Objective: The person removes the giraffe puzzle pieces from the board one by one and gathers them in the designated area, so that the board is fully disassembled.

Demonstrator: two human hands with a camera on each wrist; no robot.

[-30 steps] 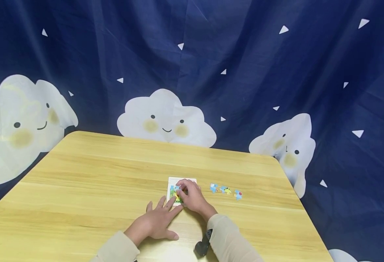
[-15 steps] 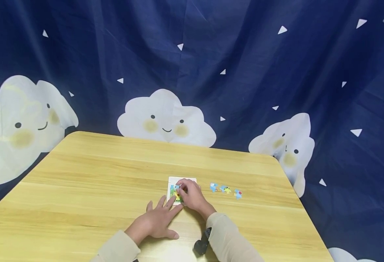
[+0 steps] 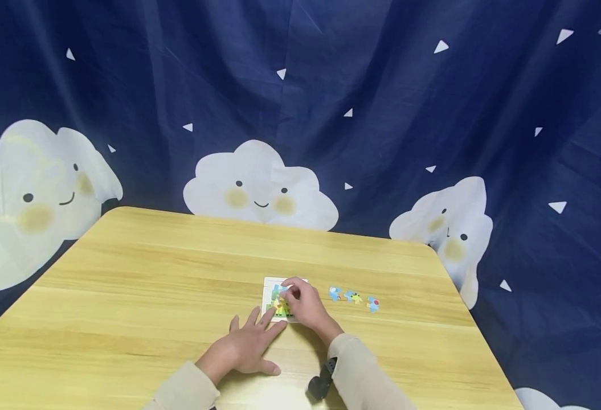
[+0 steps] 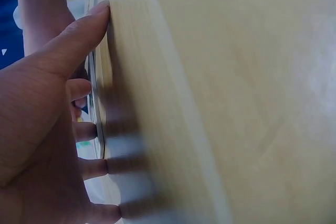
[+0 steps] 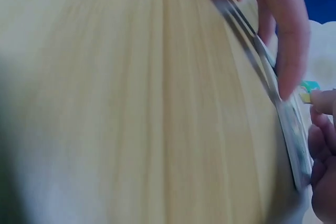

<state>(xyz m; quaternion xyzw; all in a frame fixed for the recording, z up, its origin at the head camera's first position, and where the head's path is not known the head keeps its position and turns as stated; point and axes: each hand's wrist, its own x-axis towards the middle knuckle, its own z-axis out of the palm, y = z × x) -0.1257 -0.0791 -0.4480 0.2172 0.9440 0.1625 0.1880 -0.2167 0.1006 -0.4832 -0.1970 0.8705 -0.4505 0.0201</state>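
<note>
A small white-framed jigsaw board (image 3: 267,287) with a colourful picture, partly covered by my hands, lies on the table. My left hand (image 3: 246,348) rests palm down with fingers spread, its fingertips on the board's near edge and the table beside it. Over the picture's right part is my right hand (image 3: 307,307), thumb and fingers bent together. In the right wrist view it pinches a small green and yellow puzzle piece (image 5: 310,86) just above the board. Loose puzzle pieces lie to the right: one blue and white (image 3: 334,293), one blue and yellow (image 3: 355,297), one with a red spot (image 3: 373,304).
The wooden table (image 3: 151,273) has rounded far corners. Behind it hangs a dark blue curtain (image 3: 382,85) with printed clouds and white triangles. A black device (image 3: 322,382) is strapped at the right sleeve's cuff.
My right hand has shifted slightly right and lifted a little, baring more of the picture. My left hand and the loose pieces have stayed in place.
</note>
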